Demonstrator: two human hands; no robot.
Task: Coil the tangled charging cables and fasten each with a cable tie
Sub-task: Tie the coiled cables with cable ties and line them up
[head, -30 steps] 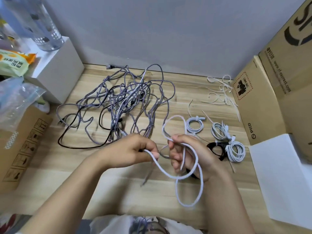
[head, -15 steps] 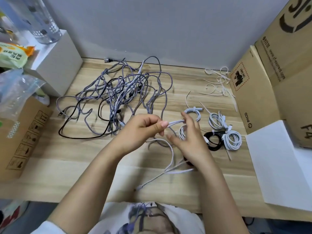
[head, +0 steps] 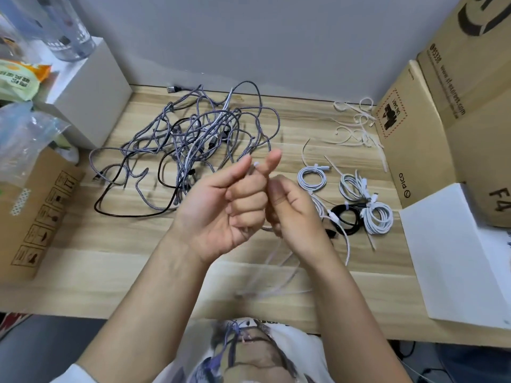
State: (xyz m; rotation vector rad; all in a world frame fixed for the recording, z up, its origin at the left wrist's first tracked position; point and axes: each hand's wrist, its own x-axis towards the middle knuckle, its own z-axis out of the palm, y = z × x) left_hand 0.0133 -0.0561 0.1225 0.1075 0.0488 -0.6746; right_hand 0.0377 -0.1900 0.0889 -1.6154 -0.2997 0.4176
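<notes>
Both hands had risen; the left hand pinched the limp, light white cable near its plug, and the right hand curled around its slack.

A pale wood-grain desk meets a plain grey wall at twelve o'clock; cardboard boxes stand at two o'clock; a white block sits at ten o'clock; soft, even light.
</notes>
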